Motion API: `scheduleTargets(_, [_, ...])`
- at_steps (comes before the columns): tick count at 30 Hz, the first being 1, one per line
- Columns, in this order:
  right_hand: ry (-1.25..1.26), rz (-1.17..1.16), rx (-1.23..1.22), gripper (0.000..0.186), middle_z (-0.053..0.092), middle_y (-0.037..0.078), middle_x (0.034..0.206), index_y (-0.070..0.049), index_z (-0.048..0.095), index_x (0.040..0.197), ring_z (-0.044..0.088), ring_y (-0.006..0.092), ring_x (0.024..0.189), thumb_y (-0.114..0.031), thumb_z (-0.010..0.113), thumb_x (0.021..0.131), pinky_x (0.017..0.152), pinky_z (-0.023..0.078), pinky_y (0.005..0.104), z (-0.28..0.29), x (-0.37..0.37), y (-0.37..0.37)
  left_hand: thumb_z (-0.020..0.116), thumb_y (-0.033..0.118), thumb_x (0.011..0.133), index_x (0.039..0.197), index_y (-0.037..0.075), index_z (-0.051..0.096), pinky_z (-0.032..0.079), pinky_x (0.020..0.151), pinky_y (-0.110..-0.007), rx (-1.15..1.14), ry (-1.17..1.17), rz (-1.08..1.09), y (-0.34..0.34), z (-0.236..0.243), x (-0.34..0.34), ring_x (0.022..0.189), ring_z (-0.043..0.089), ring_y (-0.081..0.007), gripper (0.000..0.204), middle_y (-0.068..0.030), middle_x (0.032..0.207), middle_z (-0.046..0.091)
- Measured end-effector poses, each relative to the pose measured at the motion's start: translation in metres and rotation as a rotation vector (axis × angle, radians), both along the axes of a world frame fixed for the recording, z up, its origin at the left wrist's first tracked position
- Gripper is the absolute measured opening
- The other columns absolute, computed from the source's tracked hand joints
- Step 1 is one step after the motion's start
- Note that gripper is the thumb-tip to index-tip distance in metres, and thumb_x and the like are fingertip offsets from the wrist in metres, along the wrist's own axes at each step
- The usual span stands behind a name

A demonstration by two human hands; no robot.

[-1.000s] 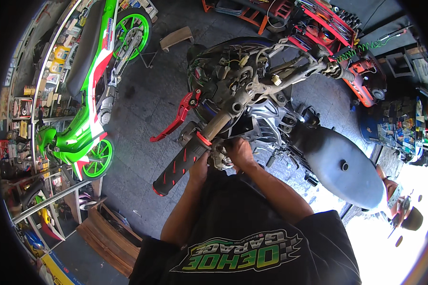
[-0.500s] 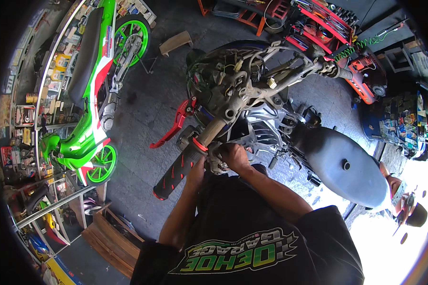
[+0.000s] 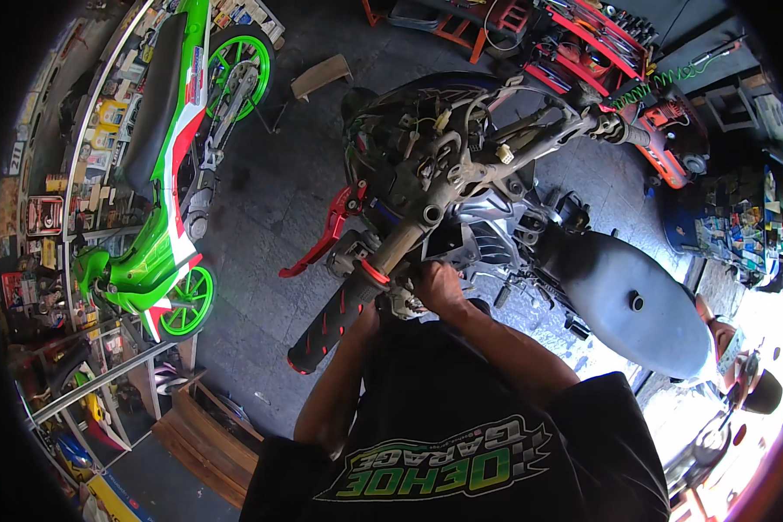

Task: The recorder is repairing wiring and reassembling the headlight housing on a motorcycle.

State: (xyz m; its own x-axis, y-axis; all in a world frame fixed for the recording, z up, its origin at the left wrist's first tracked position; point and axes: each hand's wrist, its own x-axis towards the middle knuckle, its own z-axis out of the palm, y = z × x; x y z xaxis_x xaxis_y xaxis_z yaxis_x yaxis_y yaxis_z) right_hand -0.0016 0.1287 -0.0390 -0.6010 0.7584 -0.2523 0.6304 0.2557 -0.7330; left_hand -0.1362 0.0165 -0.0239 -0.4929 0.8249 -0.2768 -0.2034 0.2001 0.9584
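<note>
Green and white lettering (image 3: pixel 444 461) spreads over the black shirt (image 3: pixel 452 370) just below the working hands, upside down beside a chequered patch. Pale letters also mark the orange machine (image 3: pixel 665 165) well off beyond the hands to the right, and a small printed sticker (image 3: pixel 197 76) sits on the green motorbike (image 3: pixel 143 248) well to their left.

I see the right hand (image 3: pixel 439 287) with its fingers curled in at a dull metal part (image 3: pixel 402 300), which sits between the two hands, below the handlebar (image 3: pixel 402 247). Its fingertips are hidden, so I can't tell how tightly it is clenched. The left hand (image 3: pixel 368 318) is mostly tucked behind the black rubber handle (image 3: pixel 326 322) with red streaks; whether it grasps anything, I can't tell. Past that handle from the hands hangs a red lever (image 3: pixel 326 235). Well to their right lies the long grey seat (image 3: pixel 626 287).
</note>
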Motion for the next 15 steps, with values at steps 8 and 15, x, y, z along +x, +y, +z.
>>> scheduleTargets(8, [-0.047, 0.031, -0.019, 0.022, 0.069, 0.024, 0.08, -0.009, 0.076, 0.093, 0.069, 0.0414, 0.078, -0.028, 0.066, 0.087, 0.071, 0.055, 0.0506, 0.015, -0.005, 0.009, 0.053, 0.01, 0.093, 0.101, 0.002, 0.064, 0.051, 0.078, -0.032, -0.177, -0.276, 0.049, -0.011, 0.005, -0.003, 0.091, 0.066, -0.0167, 0.016, -0.0054, 0.096, 0.067])
scheduleTargets(15, [0.054, -0.055, -0.395, 0.039, 0.072, 0.021, 0.095, -0.002, 0.071, 0.106, 0.068, 0.0355, 0.083, -0.037, 0.06, 0.096, 0.077, 0.053, 0.0411, 0.033, 0.054, 0.028, 0.061, -0.003, 0.085, 0.103, 0.003, 0.063, 0.052, 0.079, -0.039, 0.005, 0.786, -0.299, -0.023, -0.005, -0.009, 0.09, 0.067, -0.0259, 0.019, -0.012, 0.095, 0.069])
